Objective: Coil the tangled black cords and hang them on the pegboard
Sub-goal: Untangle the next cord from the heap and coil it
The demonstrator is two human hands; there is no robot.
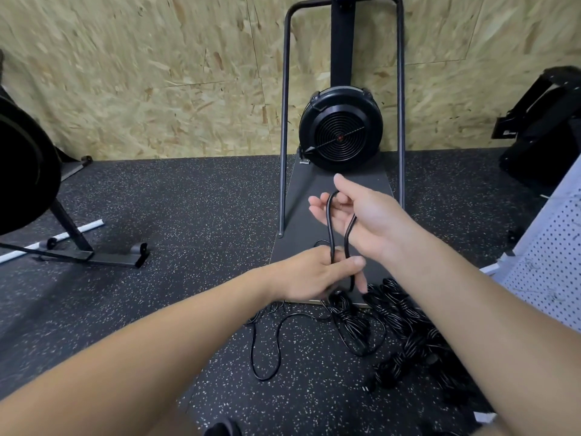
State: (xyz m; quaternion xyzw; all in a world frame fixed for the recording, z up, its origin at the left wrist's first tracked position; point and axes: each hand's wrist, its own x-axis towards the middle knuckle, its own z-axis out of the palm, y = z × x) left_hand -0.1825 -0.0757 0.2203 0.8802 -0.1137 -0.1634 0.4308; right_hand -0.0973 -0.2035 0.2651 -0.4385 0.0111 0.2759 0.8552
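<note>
1. There is only one view, from the head camera, looking down at two bare arms over a dark speckled floor (163, 215).
2. The left hand (309, 273) is low and near the front edge of a flat black base (306, 196) that belongs to a fan machine (341, 129). Its fingers are curled around a black cord (329, 225), and the thumb presses on it.
3. The right hand (361, 212) is higher and farther away. A loop of the same cord goes up from the left hand, bends over the right hand's fingers (317, 204), and comes back down. Those fingers are bent around the top of the loop, so this hand holds the cord too.
4. The loop stands almost straight up and down between the two hands. The left hand is at its bottom and the right hand is at its top.
5. The rest of the cord drops from the left hand to the floor and makes loose bends there (267, 350).
6. A big pile of black cords (405, 328) lies on the floor just right of those bends, partly under the right arm.
7. A white board with little holes (547, 269) leans at the right edge. It is likely the pegboard.
8. I think the first coil is just starting. The next turn would likely have to come up from the floor, which is nearer the left hand.
</note>
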